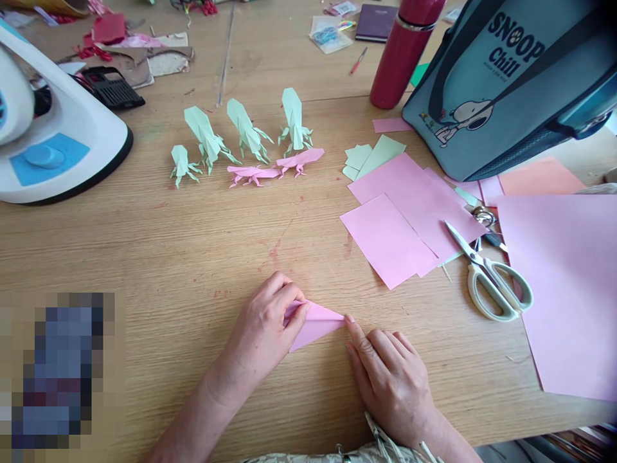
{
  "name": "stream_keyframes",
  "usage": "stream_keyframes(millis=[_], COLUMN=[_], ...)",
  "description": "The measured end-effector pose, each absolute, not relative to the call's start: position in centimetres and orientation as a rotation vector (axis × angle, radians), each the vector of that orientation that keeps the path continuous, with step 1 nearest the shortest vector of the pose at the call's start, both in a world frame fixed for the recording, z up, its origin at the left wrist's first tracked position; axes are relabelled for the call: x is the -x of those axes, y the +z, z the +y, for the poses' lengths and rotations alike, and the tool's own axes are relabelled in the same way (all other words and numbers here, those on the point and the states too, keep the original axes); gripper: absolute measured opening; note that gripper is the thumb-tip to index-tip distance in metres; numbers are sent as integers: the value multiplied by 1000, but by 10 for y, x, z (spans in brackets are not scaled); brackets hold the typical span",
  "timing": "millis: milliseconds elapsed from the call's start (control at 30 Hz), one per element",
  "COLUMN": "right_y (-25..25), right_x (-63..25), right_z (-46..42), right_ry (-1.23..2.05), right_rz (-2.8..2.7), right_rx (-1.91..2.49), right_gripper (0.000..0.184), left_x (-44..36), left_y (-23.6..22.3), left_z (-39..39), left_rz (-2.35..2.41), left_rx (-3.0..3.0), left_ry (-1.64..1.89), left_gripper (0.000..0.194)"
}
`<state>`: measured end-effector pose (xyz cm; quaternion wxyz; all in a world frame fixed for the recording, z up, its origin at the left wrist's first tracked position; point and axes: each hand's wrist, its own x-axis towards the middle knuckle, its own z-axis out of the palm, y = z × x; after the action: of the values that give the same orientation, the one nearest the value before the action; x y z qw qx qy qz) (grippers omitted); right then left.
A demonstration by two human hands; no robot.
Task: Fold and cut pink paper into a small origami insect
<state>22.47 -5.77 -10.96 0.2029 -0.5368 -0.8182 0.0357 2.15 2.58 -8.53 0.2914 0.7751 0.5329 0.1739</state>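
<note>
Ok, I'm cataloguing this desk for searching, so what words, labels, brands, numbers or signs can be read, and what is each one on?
"SNOOP": on the bag, in large dark letters.
"Chill": on the bag, below "SNOOP".
Small line under "Chill": too small to read.
Faint mark on the notebook: too small to read.
I can make out no other text.

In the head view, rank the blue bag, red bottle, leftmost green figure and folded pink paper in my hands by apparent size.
1. Blue bag, cut off by the frame
2. Red bottle, also cut off
3. Folded pink paper, partly hidden
4. Leftmost green figure
</note>
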Motion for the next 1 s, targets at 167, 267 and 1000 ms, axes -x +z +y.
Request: stream_keyframes(millis=[167,267,1000], right_y=[-112,-115,-118], right_x=[-226,-227,-230], right_z=[-59,-61,-67], right_ry=[111,113,137], right_rz=[-2302,-2330,-2391], right_rx=[1491,1490,1526], right_gripper=[44,47,49], left_x=[-22,-22,-24], left_y=[-86,-85,-86], left_z=[26,26,24], left_rz=[1427,1426,1473], left_rx=[-2069,-2063,-2054], left_ry=[461,459,444], left_gripper=[15,14,12])
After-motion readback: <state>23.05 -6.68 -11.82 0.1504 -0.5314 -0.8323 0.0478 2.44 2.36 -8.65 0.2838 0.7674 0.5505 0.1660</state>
